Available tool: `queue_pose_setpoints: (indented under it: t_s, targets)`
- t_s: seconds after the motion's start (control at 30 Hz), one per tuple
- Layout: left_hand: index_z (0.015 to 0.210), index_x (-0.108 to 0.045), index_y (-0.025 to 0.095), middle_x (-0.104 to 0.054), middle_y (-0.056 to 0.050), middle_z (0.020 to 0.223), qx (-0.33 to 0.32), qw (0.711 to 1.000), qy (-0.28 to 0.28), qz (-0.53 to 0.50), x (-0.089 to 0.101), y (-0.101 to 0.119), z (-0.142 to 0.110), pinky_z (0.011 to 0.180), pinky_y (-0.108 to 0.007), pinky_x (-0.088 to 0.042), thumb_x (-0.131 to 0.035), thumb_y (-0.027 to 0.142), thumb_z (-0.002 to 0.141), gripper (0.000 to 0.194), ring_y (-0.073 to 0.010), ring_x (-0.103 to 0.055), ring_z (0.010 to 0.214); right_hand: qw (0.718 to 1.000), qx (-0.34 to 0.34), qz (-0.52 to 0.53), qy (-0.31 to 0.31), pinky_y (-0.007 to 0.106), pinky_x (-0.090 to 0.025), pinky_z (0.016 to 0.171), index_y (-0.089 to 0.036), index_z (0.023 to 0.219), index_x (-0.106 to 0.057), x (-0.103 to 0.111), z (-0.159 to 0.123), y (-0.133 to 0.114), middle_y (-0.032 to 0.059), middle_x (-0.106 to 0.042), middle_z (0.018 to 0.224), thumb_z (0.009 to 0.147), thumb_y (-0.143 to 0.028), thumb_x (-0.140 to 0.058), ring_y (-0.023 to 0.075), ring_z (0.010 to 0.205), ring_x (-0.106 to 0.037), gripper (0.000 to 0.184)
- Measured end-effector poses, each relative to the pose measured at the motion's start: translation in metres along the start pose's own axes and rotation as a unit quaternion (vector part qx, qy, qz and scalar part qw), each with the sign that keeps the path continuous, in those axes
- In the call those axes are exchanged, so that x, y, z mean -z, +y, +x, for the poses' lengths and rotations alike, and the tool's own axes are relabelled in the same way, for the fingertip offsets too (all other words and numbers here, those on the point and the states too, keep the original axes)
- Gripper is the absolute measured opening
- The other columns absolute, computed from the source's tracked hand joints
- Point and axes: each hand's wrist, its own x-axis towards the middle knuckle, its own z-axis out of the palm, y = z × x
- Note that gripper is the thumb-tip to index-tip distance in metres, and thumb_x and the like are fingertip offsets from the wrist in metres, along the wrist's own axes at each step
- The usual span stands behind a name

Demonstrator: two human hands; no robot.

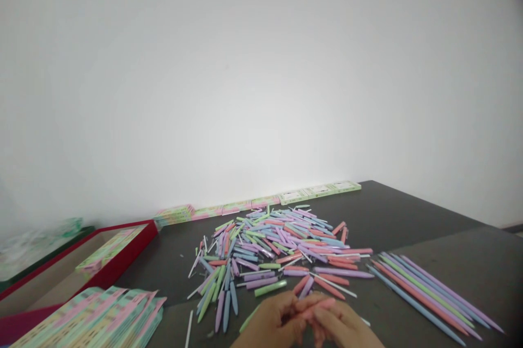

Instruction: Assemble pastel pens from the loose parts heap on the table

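Note:
At the bottom centre, my left hand [272,322] and my right hand [341,326] meet with fingers closed. Between them is a coral pen piece [321,306]; most of it is hidden by my fingers. Just beyond the hands spreads a heap of pastel pen pieces [281,236] in purple, blue, green and coral, with thin white sticks among them. A green pen piece [270,288] lies close to my left hand. To the right, several long, pointed pens [433,293] lie side by side on the dark table [392,217].
At the lower left are stacked pastel printed packets [93,318]. Behind them stands a red-edged box [134,244] holding similar printed packs, with clear plastic [36,250] beyond. Flat printed boxes [318,191] line the white wall. A white stick [189,329] lies near the front.

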Motion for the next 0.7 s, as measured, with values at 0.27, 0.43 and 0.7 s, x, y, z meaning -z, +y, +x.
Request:
queue_pose_setpoints:
  t_s: [0.27,0.43,0.7]
  targets:
    - [0.074,-0.056,0.016,-0.046,0.006,0.06,0.002,0.99,0.058,0.127,0.007,-0.014,-0.002,0.049,-0.021,-0.025,-0.056,0.026,0.077,0.01,-0.01,-0.038,0.055,0.999,0.005,-0.035,-0.023,0.023,-0.041,0.047,-0.018,0.083,-0.057,0.006,0.007,-0.006,-0.0004,-0.059,0.064,0.084,-0.057,-0.049,0.0111,0.048,-0.051,0.04]
    - [0.074,-0.059,0.018,-0.051,0.005,0.064,-0.008,0.953,0.104,0.285,0.004,-0.001,-0.006,0.054,-0.021,-0.028,-0.055,0.014,0.073,0.005,-0.0115,-0.044,0.061,0.995,-0.023,-0.094,0.004,0.018,-0.033,0.042,-0.018,0.079,-0.059,0.011,0.009,-0.003,-0.0042,-0.055,0.06,0.079,-0.041,-0.061,0.0068,0.043,-0.042,0.024]
    - [0.088,-0.062,0.02,-0.066,-0.002,0.086,-0.007,0.899,0.078,0.43,-0.002,-0.008,-0.005,0.071,-0.027,-0.038,-0.058,0.016,0.078,0.011,-0.0197,-0.059,0.083,0.97,-0.035,-0.24,-0.012,0.02,-0.029,0.044,-0.019,0.059,-0.052,0.014,0.007,-0.01,-0.0063,-0.046,0.043,0.085,-0.034,-0.051,0.0085,0.04,-0.038,0.03]
